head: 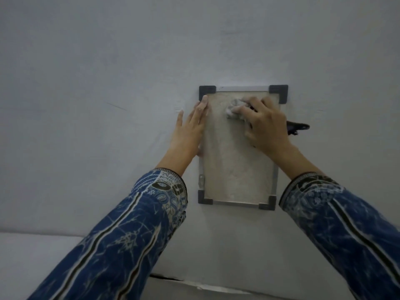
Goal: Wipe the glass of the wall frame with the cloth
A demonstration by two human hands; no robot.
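A small wall frame (238, 203) with a thin silver rim and dark grey corner pieces hangs on the pale wall. Its glass (236, 167) looks cloudy beige. My right hand (267, 124) presses a crumpled whitish cloth (234, 109) against the upper part of the glass; only the cloth's left end shows past my fingers. My left hand (190, 128) lies flat with fingers extended along the frame's left edge, its fingertips near the top left corner and the thumb hooked at the rim.
A dark, clip-like object (297, 127) sticks out from the frame's right side behind my right hand. The pale grey wall (108, 83) surrounds the frame. A white ledge (32, 256) runs below at the left.
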